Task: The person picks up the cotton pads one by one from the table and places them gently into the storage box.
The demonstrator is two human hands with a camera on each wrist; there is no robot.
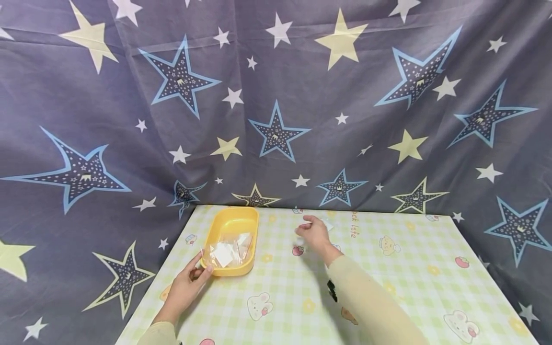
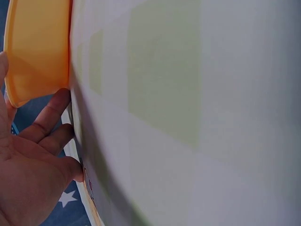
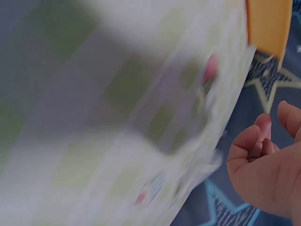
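Note:
My left hand (image 1: pixel 187 287) grips the near left corner of a yellow plastic tray (image 1: pixel 253 230), thumb at its rim. In the left wrist view that tray (image 2: pixel 40 52) stands at the upper left, the lower fingers (image 2: pixel 49 115) beside its outer wall. Several clear packets (image 1: pixel 224 254) with white pieces inside lie in the tray. To the right of it, my right hand (image 1: pixel 316 235) hovers over the table with fingers loosely bent and nothing between them. A small clear and white packet (image 1: pixel 327 224) lies just behind this hand, partly hidden by it; the packet (image 3: pixel 202 169) looks blurred in the right wrist view.
A light green checked cloth (image 1: pixel 284 278) with cartoon prints covers the table. Behind and at both sides hangs a dark curtain (image 1: pixel 258 72) with stars, meeting the table's back edge.

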